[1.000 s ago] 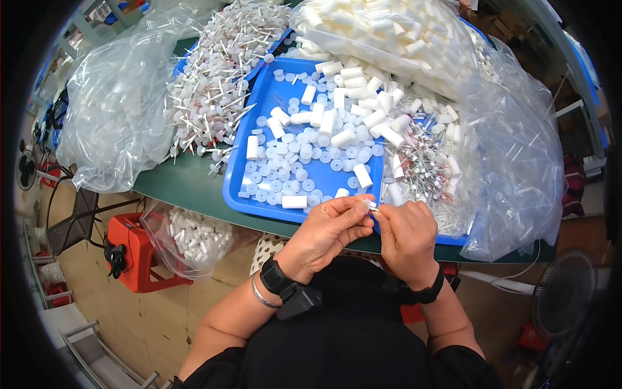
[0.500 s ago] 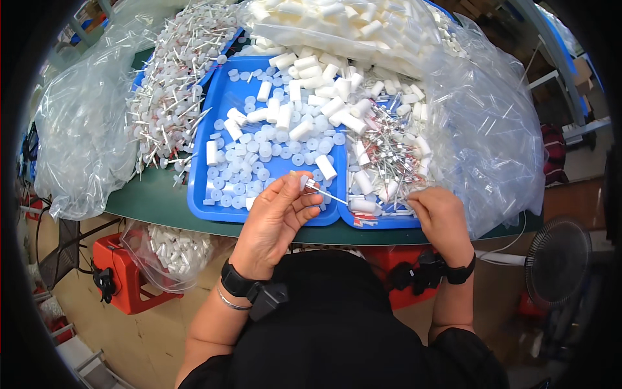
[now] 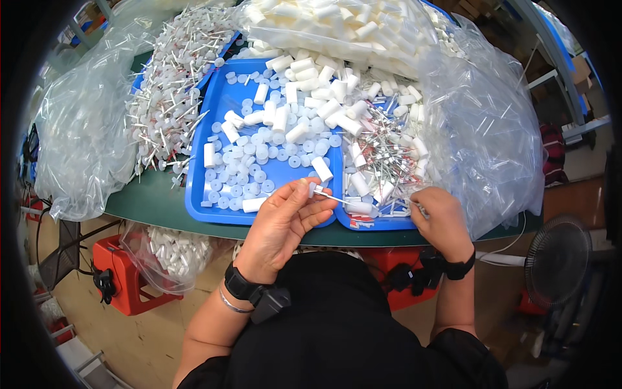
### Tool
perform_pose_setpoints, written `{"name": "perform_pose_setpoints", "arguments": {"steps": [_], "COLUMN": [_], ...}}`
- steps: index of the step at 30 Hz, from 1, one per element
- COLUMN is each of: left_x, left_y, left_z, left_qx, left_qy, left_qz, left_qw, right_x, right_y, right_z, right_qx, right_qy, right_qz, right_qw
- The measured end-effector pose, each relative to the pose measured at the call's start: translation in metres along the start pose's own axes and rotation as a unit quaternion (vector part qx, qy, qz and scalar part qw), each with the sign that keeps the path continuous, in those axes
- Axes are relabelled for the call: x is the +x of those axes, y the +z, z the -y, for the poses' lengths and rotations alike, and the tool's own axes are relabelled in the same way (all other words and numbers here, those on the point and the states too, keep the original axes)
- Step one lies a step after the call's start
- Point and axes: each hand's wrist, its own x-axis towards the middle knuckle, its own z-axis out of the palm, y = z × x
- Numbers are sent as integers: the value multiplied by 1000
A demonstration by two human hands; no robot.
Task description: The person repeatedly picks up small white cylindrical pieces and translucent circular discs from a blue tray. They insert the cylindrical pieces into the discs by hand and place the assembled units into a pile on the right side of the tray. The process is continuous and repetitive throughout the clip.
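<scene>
My left hand [image 3: 283,217] is over the near edge of the left blue tray [image 3: 194,188]. Its thumb and fingers pinch a thin white rod with a small translucent disc [image 3: 332,197], the rod pointing right toward the neighbouring tray. At the near right corner of the right blue tray [image 3: 395,224] is my right hand [image 3: 440,217], fingers curled together over small white pieces; what they grip, if anything, is too small to tell. Pale translucent discs [image 3: 259,152] and white cylinders [image 3: 280,118] lie in the left tray. Thin metal-and-white rods [image 3: 389,146] heap up in the right one.
Disc-tipped rods [image 3: 168,84] form a pile at the left. A clear bag of white cylinders [image 3: 350,26] spreads across the back, and crumpled clear plastic [image 3: 486,136] covers the right side. Below the green table [image 3: 149,201] stands a red stool [image 3: 123,272]; a dark fan [image 3: 557,259] is at right.
My left hand has shifted slightly right and down with the rod. My right hand's fingers have curled in more at the same tray corner.
</scene>
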Motion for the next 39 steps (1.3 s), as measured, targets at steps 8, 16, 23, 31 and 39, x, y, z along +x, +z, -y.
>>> {"name": "perform_pose_setpoints", "arguments": {"steps": [8,16,23,31,39], "left_x": [-1,-1,-1,-2,-7], "left_y": [11,7,4,1,7], "left_z": [10,10,10,11,15], "left_qx": [11,17,11,21,75], "left_qy": [-11,-2,2,12,13], "left_qz": [37,24,11,12,44], "left_qw": [999,1000,1000,1000,996], "right_x": [14,20,19,23,24], "right_y": [-1,4,5,7,21], "right_z": [51,60,60,62,76], "right_qx": [180,186,183,166,409], "right_qy": [-43,-63,-41,-75,140], "right_qz": [-21,-27,-23,-45,92], "right_qw": [982,980,982,982,897]}}
